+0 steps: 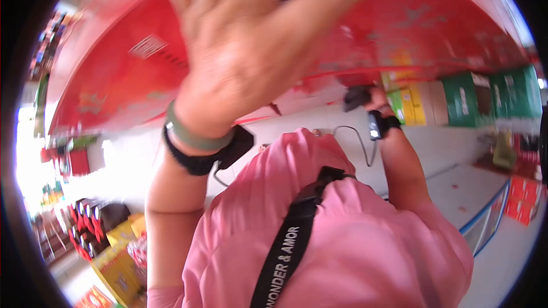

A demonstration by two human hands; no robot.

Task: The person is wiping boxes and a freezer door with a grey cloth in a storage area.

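My left hand [240, 51] is raised close to the camera, its back towards me, over a large red worn surface [434, 28]. Its thumb stretches out to the right and the fingers spread upward, partly cut off by the top edge; nothing shows in it. Lower at the right, my right hand [377, 100] is small and blurred beside the red surface's near edge. Its fingers seem closed at a dark object [357, 97] whose kind I cannot make out. Black straps with small devices circle both wrists, and a green band [194, 137] is on the left one.
A thin cable [365, 151] hangs by my right wrist. Green boxes [461, 100] and a yellow box [414, 105] stand at the right. A blue-edged case [485, 217] lies lower right. Yellow cartons [117, 268] and red-and-black goods [85, 228] stand at lower left.
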